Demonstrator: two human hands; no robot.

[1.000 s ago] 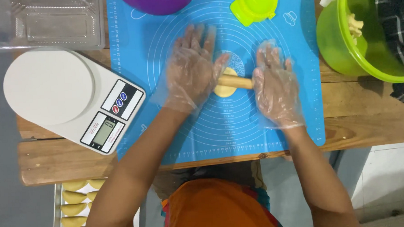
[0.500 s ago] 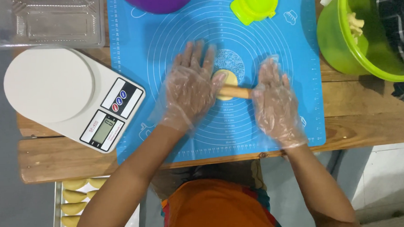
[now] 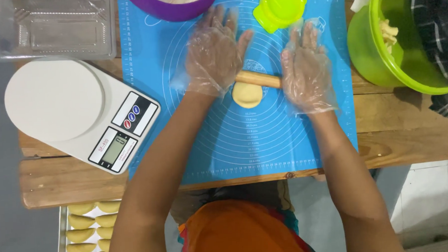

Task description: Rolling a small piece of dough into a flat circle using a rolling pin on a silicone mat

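Rolling step in hand, judging by the layout: wooden rolling pin [image 3: 257,79] lying crosswise on the blue mat [image 3: 148,84], at the far edge of the small yellow dough disc [image 3: 247,95] near the mat's middle. Next stroke likely needing even downward pressure and a pull back across the disc. Left hand [image 3: 214,54] and right hand [image 3: 305,68], both in clear plastic gloves, spread flat, palms pressing the pin's two ends, gripping nothing.
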